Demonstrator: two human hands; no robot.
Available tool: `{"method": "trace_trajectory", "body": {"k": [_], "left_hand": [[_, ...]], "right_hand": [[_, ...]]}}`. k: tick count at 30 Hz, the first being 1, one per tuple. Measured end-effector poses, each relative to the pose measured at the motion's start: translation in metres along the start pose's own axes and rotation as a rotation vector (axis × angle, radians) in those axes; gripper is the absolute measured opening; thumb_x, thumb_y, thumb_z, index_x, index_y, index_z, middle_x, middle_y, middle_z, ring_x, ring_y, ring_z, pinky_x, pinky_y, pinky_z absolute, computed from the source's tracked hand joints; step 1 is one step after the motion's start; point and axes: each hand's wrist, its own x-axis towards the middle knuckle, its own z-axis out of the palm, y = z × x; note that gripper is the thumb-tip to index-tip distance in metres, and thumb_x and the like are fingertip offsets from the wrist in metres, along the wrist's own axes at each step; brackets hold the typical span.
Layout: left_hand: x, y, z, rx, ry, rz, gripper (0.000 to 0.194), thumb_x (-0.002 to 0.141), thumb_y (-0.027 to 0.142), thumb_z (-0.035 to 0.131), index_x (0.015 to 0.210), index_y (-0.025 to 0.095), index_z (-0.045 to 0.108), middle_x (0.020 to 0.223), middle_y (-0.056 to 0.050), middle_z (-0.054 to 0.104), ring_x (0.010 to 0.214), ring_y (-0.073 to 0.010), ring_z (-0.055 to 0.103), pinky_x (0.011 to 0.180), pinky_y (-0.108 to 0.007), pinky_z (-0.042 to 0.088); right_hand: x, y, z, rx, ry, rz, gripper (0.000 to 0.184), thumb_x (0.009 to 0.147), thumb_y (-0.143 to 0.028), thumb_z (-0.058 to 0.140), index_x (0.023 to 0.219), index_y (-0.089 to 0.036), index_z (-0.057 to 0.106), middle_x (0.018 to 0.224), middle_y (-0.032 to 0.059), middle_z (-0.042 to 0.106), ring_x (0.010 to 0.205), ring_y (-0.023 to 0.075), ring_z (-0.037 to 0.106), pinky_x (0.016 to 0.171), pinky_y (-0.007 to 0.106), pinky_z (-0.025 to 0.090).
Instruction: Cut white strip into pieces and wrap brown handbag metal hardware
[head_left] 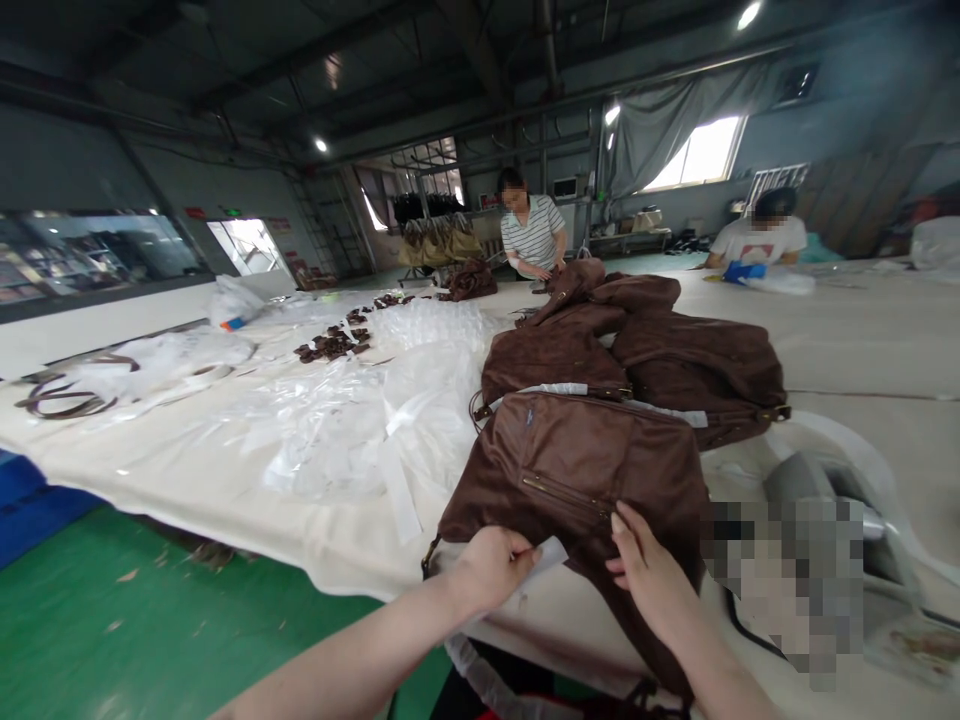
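Note:
A brown leather bag point(577, 470) lies at the near edge of a long white table point(862, 350), its zip pocket facing up. My left hand point(491, 565) is closed, pinching a white paper slip point(551, 553) at the bag's lower edge. My right hand point(649, 570) rests on the bag's lower right part with fingers held together and thumb apart, nothing in it. Behind this bag lie more brown bags point(697, 365) in a pile.
Clear plastic bags point(352, 420) cover the table to the left, with brown straps point(67, 395) and small brown pieces point(330, 345) farther off. Two people work at the far side. A grey device point(832, 490) sits at my right. Green floor point(112, 620) lies below left.

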Motion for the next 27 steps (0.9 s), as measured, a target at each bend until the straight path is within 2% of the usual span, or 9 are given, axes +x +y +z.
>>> {"method": "trace_trajectory", "body": {"k": [3, 8, 13, 15, 19, 24, 27], "left_hand": [[0.005, 0.005, 0.004, -0.037, 0.012, -0.015, 0.037, 0.086, 0.034, 0.050, 0.054, 0.015, 0.056, 0.054, 0.004, 0.034, 0.054, -0.0098, 0.031, 0.050, -0.023, 0.022], [0.017, 0.009, 0.017, -0.133, 0.011, -0.039, 0.041, 0.086, 0.040, 0.049, 0.057, 0.015, 0.061, 0.052, 0.002, 0.047, 0.051, -0.0104, 0.039, 0.049, -0.023, 0.027], [0.030, 0.008, 0.026, -0.159, -0.016, -0.072, 0.045, 0.087, 0.046, 0.047, 0.064, 0.013, 0.067, 0.056, 0.000, 0.057, 0.051, -0.0108, 0.044, 0.048, -0.023, 0.030], [0.035, 0.009, 0.027, -0.132, -0.011, -0.074, 0.045, 0.086, 0.045, 0.047, 0.065, 0.012, 0.069, 0.056, 0.000, 0.056, 0.052, -0.0109, 0.044, 0.048, -0.023, 0.029], [0.042, 0.009, 0.028, -0.110, -0.009, -0.039, 0.042, 0.086, 0.043, 0.049, 0.071, 0.011, 0.073, 0.059, 0.001, 0.057, 0.056, -0.0116, 0.044, 0.051, -0.023, 0.030], [0.048, 0.008, 0.028, -0.201, -0.081, 0.067, 0.039, 0.088, 0.044, 0.050, 0.089, 0.014, 0.075, 0.075, 0.000, 0.067, 0.068, -0.0137, 0.053, 0.060, -0.022, 0.039], [0.051, 0.009, 0.025, -0.213, -0.148, 0.067, 0.041, 0.087, 0.047, 0.051, 0.090, 0.014, 0.076, 0.075, 0.000, 0.067, 0.068, -0.0140, 0.055, 0.061, -0.022, 0.040]], "right_hand": [[0.007, 0.005, -0.006, 0.234, -0.058, 0.150, 0.064, 0.090, -0.057, 0.037, 0.136, -0.014, 0.049, 0.119, 0.0189, 0.066, 0.092, 0.0254, 0.071, 0.073, 0.035, 0.058], [0.004, 0.004, -0.001, 0.480, -0.095, 0.177, 0.055, 0.087, -0.055, 0.048, 0.124, -0.017, 0.061, 0.123, 0.0163, 0.065, 0.108, 0.0261, 0.065, 0.086, 0.039, 0.054], [0.007, 0.008, -0.006, 0.576, -0.236, 0.213, 0.060, 0.083, -0.063, 0.051, 0.115, -0.015, 0.068, 0.115, 0.0168, 0.069, 0.110, 0.0268, 0.064, 0.090, 0.038, 0.051], [0.007, 0.012, -0.006, 0.606, -0.198, 0.237, 0.061, 0.081, -0.064, 0.055, 0.114, -0.014, 0.067, 0.110, 0.0163, 0.070, 0.103, 0.0265, 0.066, 0.085, 0.036, 0.053], [0.004, 0.019, 0.001, 0.656, 0.006, 0.195, 0.059, 0.079, -0.060, 0.060, 0.122, -0.020, 0.061, 0.111, 0.0113, 0.067, 0.088, 0.0239, 0.069, 0.065, 0.031, 0.055], [0.004, 0.022, 0.004, 0.668, 0.031, 0.194, 0.054, 0.080, -0.060, 0.060, 0.116, -0.020, 0.065, 0.115, 0.0110, 0.066, 0.080, 0.0213, 0.069, 0.053, 0.027, 0.051], [0.006, 0.023, 0.003, 0.694, 0.024, 0.206, 0.053, 0.080, -0.060, 0.060, 0.112, -0.019, 0.067, 0.112, 0.0109, 0.066, 0.077, 0.0195, 0.068, 0.052, 0.025, 0.050]]}}
